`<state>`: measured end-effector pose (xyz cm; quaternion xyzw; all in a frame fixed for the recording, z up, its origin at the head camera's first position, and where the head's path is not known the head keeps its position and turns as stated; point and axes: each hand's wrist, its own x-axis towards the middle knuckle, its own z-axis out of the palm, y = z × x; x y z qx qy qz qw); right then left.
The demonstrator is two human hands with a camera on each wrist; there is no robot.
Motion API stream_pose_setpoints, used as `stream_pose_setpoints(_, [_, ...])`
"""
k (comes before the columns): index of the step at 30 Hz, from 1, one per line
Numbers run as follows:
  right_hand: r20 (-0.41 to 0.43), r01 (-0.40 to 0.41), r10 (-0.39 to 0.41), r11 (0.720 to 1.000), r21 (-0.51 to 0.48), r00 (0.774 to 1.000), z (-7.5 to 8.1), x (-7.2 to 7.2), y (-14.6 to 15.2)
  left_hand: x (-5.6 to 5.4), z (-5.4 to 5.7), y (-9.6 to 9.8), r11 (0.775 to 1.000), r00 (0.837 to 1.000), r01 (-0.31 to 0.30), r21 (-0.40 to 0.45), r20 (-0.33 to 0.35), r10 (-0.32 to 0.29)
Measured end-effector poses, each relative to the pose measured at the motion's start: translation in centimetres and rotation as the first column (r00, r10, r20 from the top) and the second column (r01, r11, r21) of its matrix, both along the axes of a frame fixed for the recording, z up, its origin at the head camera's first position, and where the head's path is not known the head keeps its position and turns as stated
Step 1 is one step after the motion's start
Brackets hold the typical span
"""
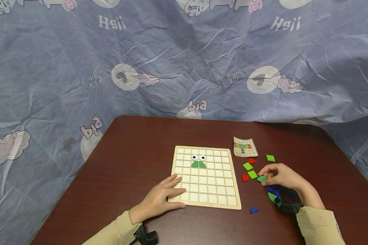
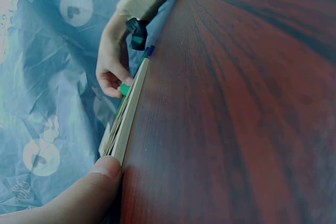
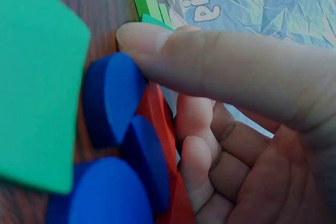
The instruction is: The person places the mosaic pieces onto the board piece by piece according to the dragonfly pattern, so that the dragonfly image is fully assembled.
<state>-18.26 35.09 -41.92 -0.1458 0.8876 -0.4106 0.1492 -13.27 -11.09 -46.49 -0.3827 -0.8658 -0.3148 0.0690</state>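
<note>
A square wooden grid board (image 1: 211,179) lies on the table. Two round eye pieces (image 1: 198,157) sit side by side in its upper cells, and below them two green rounded pieces (image 1: 198,164) form a half-dome. My left hand (image 1: 159,198) rests on the board's lower left corner, fingers spread over the cells; in the left wrist view its thumb (image 2: 107,167) touches the board's edge. Right of the board, my right hand (image 1: 282,175) pinches a green rounded piece (image 1: 261,178) between thumb and fingers. Blue pieces (image 3: 113,100) lie close under that thumb.
A small pattern card (image 1: 244,149) lies beyond the board's right edge. Light green squares (image 1: 247,166) and red pieces (image 1: 245,178) are scattered below it. A single blue piece (image 1: 254,210) lies nearer the front. Patterned cloth (image 1: 184,61) hangs behind the dark wooden table (image 1: 135,143).
</note>
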Motion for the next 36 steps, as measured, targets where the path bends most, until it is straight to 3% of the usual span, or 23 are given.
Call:
stream_pose_setpoints(16, [-0.057,0.029,-0.030,1.000,-0.003,0.998,0.2,0.0,-0.2,-0.1,-0.1,0.1,1.000,1.000,0.004,0.006,-0.013,-0.004])
stream_pose_setpoints(27, [-0.105,0.081,-0.072,0.993,0.088,0.992,1.2,-0.3,-1.3,0.0,-0.2,0.0,1.000,1.000,0.003,0.011,-0.007,-0.003])
stream_pose_setpoints(36, [-0.136,0.115,-0.113,0.993,0.009,0.984,2.1,-0.8,-3.2,-0.1,-0.2,0.0,1.000,1.000,0.003,0.007,-0.001,-0.003])
